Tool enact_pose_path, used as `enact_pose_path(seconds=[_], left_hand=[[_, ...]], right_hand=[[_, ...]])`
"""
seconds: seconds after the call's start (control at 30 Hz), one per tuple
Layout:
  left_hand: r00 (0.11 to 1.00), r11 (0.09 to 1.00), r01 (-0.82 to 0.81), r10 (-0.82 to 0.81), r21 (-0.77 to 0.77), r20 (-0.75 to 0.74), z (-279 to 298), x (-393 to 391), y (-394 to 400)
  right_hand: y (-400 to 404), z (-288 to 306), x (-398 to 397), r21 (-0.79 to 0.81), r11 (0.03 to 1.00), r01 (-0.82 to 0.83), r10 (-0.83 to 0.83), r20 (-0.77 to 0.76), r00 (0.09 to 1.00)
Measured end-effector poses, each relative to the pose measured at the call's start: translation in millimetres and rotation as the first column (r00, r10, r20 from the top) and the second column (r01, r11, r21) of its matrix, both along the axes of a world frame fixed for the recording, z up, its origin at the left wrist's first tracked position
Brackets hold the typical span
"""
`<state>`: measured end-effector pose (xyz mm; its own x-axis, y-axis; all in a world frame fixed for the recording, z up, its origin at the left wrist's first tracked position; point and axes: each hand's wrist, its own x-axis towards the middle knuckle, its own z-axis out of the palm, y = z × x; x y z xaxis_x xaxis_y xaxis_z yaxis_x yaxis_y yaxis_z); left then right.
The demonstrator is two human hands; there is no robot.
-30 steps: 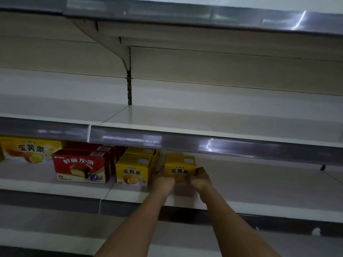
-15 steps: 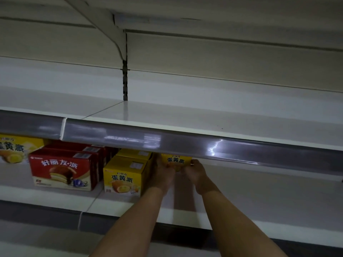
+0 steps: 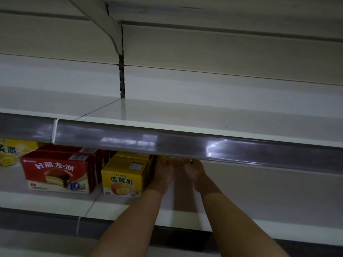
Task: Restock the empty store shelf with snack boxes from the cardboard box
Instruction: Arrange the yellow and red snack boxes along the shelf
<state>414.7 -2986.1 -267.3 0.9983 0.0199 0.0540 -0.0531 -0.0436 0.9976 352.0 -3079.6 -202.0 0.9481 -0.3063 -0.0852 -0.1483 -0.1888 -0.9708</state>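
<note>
Left hand: the left hand (image 3: 163,170) is reaching deep into the lower shelf (image 3: 259,199), its fingers wrapping the left side of a yellow snack box (image 3: 173,161); the fingertips are hiding behind the upper shelf's grey price rail (image 3: 167,143).
Right hand: the right hand (image 3: 194,170) is gripping the right side of that same box, thumb lying along its front lower edge.
Yellow snack box: it is sitting between the two hands toward the back of the lower shelf, at about 12 o'clock from the wrists; only its bottom strip is showing under the rail, so whether it is resting on the shelf or lifted is not clear.
Neighbouring stock: a front yellow box (image 3: 123,178) is standing at 9 o'clock of the left hand, just beside it, with another yellow box behind it; a red box (image 3: 55,171) is standing further toward 9 o'clock, and a larger yellow box (image 3: 11,153) is showing at the frame's left edge.
Upper shelf: the upper shelf (image 3: 185,115) is lying at 12 o'clock above the hands.
</note>
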Motion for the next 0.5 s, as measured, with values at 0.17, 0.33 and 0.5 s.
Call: enact_pose_path(seconds=[0.17,0.33,0.5], left_hand=[[0.993,0.994,0.030,-0.018,0.102,-0.118,-29.1,13.2,3.7],[0.990,0.935,0.089,-0.043,0.345,-0.138,17.5,-49.3,8.5],[0.976,0.913,0.145,-0.070,0.381,-0.205,37.5,-81.5,0.0]], right_hand=[[0.4,-5.2,-9.7,-0.074,0.997,0.033,-0.034,-0.022,0.999],[-10.1,2.8,-37.3,-0.176,0.983,0.056,-0.082,-0.145,0.986],[-15.0,1.6,-57.5,-0.235,0.972,-0.033,-0.017,-0.208,0.978]])
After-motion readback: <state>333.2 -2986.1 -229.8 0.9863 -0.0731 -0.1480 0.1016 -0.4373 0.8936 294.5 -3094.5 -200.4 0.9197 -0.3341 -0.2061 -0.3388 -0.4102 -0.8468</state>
